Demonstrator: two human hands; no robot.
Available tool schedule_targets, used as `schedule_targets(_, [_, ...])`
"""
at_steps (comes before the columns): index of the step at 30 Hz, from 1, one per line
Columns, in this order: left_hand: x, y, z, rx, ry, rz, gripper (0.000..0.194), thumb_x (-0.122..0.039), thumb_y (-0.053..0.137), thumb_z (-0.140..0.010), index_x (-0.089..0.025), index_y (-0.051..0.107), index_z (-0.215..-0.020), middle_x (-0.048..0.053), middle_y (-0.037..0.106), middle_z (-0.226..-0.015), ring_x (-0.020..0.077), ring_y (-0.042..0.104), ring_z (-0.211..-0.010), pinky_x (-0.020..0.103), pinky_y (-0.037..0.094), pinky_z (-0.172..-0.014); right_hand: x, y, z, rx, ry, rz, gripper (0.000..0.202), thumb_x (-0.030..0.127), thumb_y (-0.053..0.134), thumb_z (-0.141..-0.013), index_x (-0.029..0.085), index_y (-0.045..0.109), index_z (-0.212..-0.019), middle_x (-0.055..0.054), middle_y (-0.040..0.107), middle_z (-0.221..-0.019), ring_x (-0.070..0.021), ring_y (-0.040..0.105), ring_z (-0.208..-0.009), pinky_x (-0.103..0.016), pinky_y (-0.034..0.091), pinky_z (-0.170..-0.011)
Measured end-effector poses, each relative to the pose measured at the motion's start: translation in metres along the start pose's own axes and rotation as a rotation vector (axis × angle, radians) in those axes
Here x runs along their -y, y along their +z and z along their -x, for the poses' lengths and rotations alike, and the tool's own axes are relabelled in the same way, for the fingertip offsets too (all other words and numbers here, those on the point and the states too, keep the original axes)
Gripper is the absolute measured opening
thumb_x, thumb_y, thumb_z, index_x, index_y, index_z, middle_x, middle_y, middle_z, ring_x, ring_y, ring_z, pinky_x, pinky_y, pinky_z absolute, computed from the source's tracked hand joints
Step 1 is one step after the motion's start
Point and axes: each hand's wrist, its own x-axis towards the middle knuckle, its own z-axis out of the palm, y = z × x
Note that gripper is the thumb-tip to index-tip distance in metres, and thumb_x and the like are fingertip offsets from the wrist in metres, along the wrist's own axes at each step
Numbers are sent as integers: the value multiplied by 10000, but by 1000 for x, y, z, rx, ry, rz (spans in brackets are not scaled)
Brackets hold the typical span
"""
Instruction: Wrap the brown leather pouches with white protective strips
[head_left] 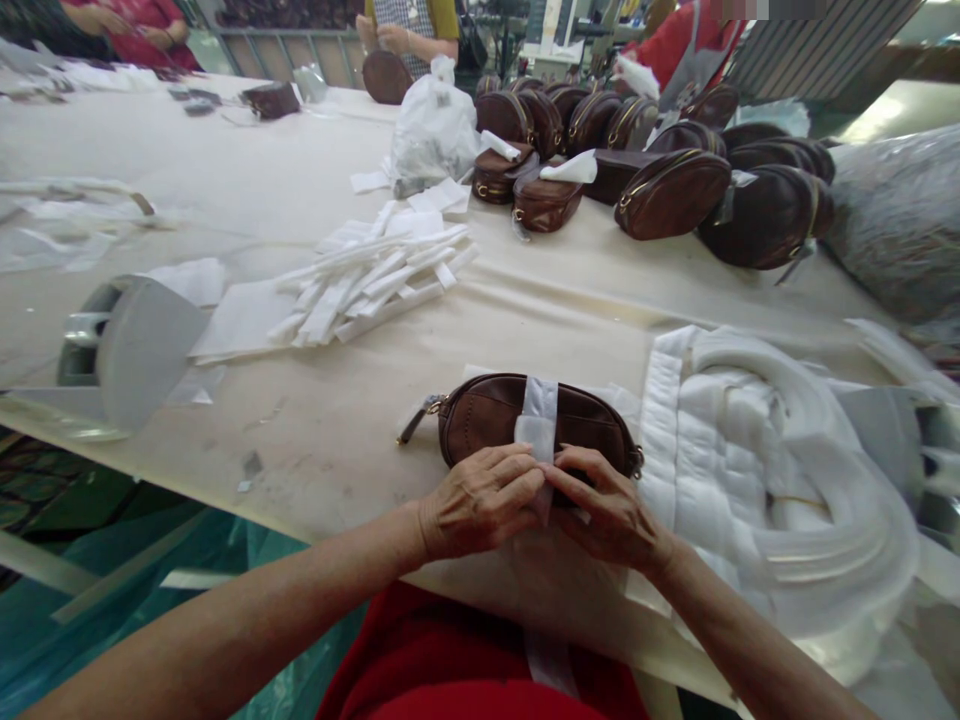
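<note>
A small dark brown leather bag [480,415] lies near the table's front edge, its zipper pull sticking out to the left. Around its middle runs a white strip [541,397]. My left hand [491,495] pinches the strip at the bag's front side, fingers bent together. Close against it, my right hand [607,505] has its fingertips on the same strip, with its fingers curled over the bag's lower right part. The fingertips of both hands meet at the strip.
Left of centre lies a pile of white strips [375,280]. A tape dispenser [127,350] stands at the left edge. White foam padding [787,460] is bundled at the right. Several brown bags [675,195] and a plastic bag [435,125] sit farther back, where other people work.
</note>
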Motion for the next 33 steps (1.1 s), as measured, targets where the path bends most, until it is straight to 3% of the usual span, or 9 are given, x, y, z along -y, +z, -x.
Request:
schedule_targets(8, [-2,-2,-4,-2,-30,13,237,-250,553,-878,-94,549,-1056,101,645,-996,203,591,-1061,323,513,-953,2,-4,-1,49,33,-55,553,187,495,-805,172,407,-1351,-127,519,-1073,-240,552,-1008,-417,542,-840])
schedule_targets(17, [2,5,4,-1,52,-86,192,-205,544,-883,-104,557,-1046,101,646,-1010,207,575,-1103,324,510,-944,4,-1,-1,25,35,13,562,164,502,-820,148,371,-1366,-143,561,-1085,-257,572,-1029,-442,540,-866])
schedule_targets(22, [2,6,5,-9,61,-117,129,-157,512,-890,-107,574,-992,92,638,-985,211,573,-1090,327,497,-933,29,2,20,-12,55,79,558,47,467,-793,120,402,-1342,-150,575,-1124,-257,524,-1135,-497,454,-988])
schedule_targets(26, [-1,4,3,-33,61,-118,140,-191,508,-901,-97,582,-973,92,641,-970,220,588,-1042,325,503,-889,56,3,50,53,76,94,458,66,442,-796,90,505,-1249,-150,585,-1130,-254,505,-1157,-489,383,-1045])
schedule_targets(29, [-3,4,2,-23,47,-119,141,-208,518,-898,-104,586,-963,85,645,-966,215,591,-1029,323,505,-876,69,2,58,116,130,64,444,84,413,-796,92,529,-1224,-153,573,-1144,-251,519,-1126,-477,418,-1008])
schedule_targets(33, [-2,4,2,-31,43,-129,150,-226,524,-896,-105,589,-956,83,649,-943,216,596,-1019,326,512,-872,73,3,49,146,179,-9,454,73,414,-785,126,534,-1219,-146,571,-1120,-246,542,-1069,-450,492,-920])
